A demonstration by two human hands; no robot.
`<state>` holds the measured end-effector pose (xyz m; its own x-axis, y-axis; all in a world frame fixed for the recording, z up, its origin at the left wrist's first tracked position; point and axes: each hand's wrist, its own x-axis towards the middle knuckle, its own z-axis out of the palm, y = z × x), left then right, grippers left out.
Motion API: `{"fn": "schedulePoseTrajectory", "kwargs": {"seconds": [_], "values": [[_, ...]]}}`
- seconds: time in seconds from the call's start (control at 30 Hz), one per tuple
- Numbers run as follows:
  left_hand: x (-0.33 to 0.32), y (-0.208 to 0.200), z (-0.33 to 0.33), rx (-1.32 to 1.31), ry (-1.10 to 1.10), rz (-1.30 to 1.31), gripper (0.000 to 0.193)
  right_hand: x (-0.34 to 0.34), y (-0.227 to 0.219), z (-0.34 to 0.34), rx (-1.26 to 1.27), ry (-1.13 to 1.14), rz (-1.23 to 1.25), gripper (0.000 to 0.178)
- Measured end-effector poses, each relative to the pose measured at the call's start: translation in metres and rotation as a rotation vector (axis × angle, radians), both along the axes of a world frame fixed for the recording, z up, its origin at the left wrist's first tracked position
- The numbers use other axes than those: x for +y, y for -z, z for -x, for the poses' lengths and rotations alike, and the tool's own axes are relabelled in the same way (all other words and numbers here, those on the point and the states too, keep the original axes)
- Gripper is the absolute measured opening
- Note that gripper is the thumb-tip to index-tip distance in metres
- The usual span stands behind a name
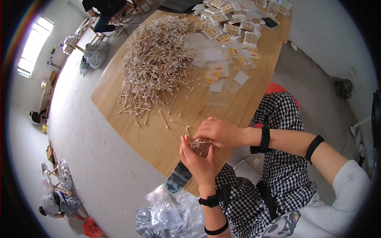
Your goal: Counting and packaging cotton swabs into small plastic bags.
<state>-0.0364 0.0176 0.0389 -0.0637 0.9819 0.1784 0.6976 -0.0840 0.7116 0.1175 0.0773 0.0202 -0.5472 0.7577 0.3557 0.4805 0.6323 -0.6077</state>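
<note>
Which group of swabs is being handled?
The small bunch of swabs, between the left hand and right hand; the big swab pile lies untouched farther up the table.

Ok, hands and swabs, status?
Left hand, right hand at small swab bunch; exact grip unclear. Swab pile farther up table. Loose swabs nearby, none visibly blocking.

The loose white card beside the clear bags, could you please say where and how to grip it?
Probably pinch the white card by its right corner, coming from the right: it lies flat, looks thin, and that corner points toward the table's edge.
</note>
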Motion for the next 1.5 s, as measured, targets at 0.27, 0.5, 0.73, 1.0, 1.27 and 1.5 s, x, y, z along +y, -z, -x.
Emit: {"fn": "schedulePoseTrajectory", "kwargs": {"seconds": [0.27, 0.5, 0.73, 1.0, 1.27, 1.5], "values": [[0.005, 0.007, 0.0, -0.04, 0.041, -0.042, 0.054, -0.005, -0.011, -0.02, 0.032, -0.01, 0.033, 0.054], [0.005, 0.011, -0.001, 0.086, 0.101, -0.177, 0.023, -0.001, 0.004, -0.022, -0.062, -0.07, -0.065, 0.044], [0.002, 0.009, 0.005, 0.122, 0.065, -0.203, 0.016, -0.002, -0.004, -0.02, -0.078, 0.048, -0.066, 0.031], [0.003, 0.007, 0.005, 0.108, 0.074, -0.167, 0.015, 0.001, -0.003, -0.03, -0.064, 0.063, -0.041, 0.028], [0.002, 0.007, 0.004, 0.073, 0.057, -0.159, 0.016, 0.003, -0.005, -0.036, -0.053, 0.076, -0.032, 0.027], [0.005, 0.006, 0.003, 0.076, 0.106, -0.187, 0.012, 0.006, -0.008, -0.044, -0.09, 0.103, -0.033, 0.014]]}}
